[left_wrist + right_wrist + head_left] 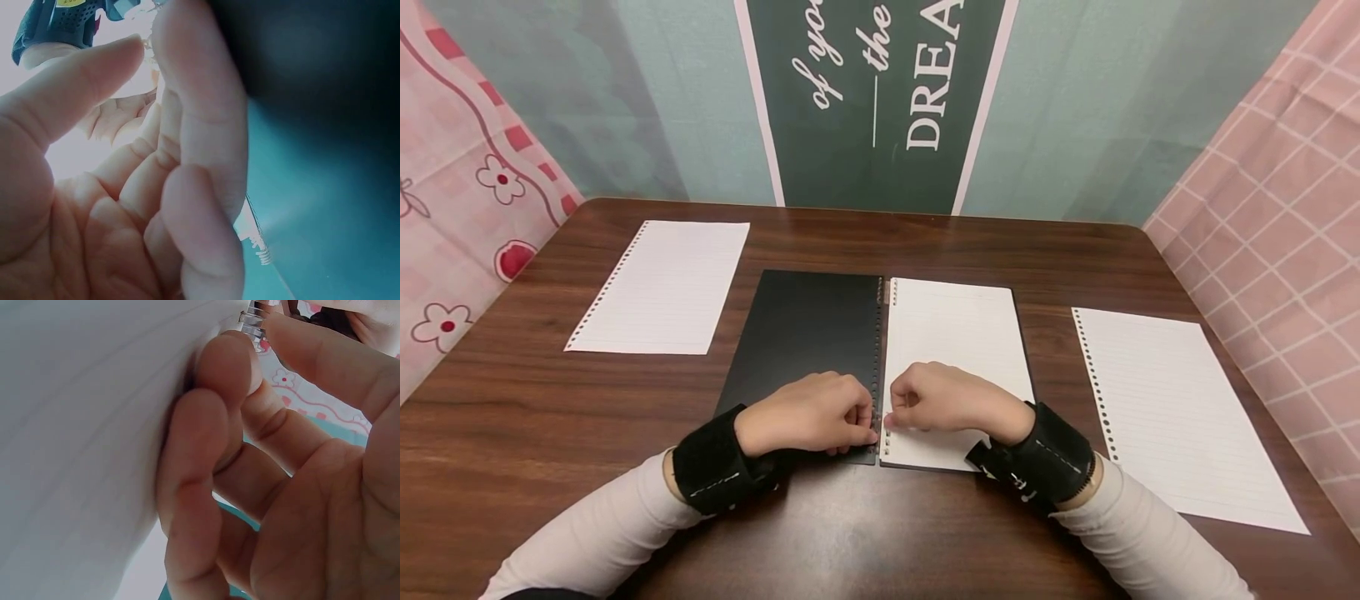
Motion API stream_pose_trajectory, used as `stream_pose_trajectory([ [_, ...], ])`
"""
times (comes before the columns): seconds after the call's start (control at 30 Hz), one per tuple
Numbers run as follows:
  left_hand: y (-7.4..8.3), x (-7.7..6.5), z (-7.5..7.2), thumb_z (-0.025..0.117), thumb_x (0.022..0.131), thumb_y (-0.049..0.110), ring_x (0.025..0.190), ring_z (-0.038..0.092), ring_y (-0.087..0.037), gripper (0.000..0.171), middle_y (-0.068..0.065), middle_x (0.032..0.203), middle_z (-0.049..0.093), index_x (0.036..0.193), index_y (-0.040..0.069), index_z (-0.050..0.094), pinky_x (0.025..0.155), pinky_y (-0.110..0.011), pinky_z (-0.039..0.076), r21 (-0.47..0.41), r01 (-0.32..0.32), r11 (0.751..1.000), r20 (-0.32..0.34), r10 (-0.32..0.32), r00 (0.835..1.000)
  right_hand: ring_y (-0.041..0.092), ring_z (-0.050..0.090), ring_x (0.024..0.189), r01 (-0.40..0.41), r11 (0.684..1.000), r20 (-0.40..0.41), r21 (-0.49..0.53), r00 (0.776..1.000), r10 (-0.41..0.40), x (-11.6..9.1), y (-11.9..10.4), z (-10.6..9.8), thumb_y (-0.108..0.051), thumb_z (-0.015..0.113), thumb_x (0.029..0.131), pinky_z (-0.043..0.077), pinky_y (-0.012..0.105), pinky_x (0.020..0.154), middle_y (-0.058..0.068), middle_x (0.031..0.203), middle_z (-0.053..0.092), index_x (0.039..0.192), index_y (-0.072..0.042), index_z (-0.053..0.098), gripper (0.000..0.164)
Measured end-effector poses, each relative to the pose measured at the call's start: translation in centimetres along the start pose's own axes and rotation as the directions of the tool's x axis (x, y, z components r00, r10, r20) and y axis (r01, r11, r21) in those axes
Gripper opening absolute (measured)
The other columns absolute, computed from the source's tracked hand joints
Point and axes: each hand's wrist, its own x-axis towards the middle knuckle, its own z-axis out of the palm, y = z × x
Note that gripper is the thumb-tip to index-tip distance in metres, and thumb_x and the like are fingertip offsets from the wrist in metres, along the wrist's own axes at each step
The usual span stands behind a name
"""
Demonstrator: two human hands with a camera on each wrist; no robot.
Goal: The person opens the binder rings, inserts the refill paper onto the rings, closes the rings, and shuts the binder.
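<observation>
At the half-curled fingertips of left hand (808,414) and right hand (953,398) sit rings (252,322), grip unclear; uneven pressure could misalign them, tearing paper (958,333).

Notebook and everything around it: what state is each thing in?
Notebook: open, lying flat, black cover at left.
Clear rings: open or closed, cannot tell.
Left sheet: loose, flat, apart from the notebook.
Right sheet: loose, flat, one corner hidden by a sleeve.
Left hand's grip: fingers curled at the rings; pinch unclear.
Right hand's grip: likewise curled there; pinch unclear.
</observation>
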Motion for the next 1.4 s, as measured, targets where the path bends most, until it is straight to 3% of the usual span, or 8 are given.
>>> stream_pose_trajectory([
  [0.63,-0.29,-0.07,-0.13,0.07,0.09,0.021,0.05,0.058,-0.009,0.026,0.01,0.051,0.057,0.065,0.02,0.062,0.051,-0.025,0.038,0.016,-0.025,1.0,0.006,0.025,1.0,0.004,0.043,0.054,0.025,1.0,0.006,0.014,1.0,-0.025,-0.08,0.13,-0.06,-0.017,0.07,0.089,0.033,0.02,0.054,-0.01,0.056,0.044,0.063,-0.014,0.055,0.03],
  [1.4,-0.08,-0.32,0.08,0.069,0.089,0.011,0.047,0.053,-0.006,0.025,0.008,0.05,0.054,0.066,0.016,0.063,0.057,-0.021,0.042,-0.026,-0.069,0.997,-0.011,0.069,0.998,0.005,0.041,0.055,0.016,1.0,-0.013,-0.019,1.0,-0.017,-0.38,-0.04,0.0,-0.016,0.07,0.089,0.031,0.02,0.055,-0.01,0.057,0.043,0.064,-0.014,0.058,0.028],
])
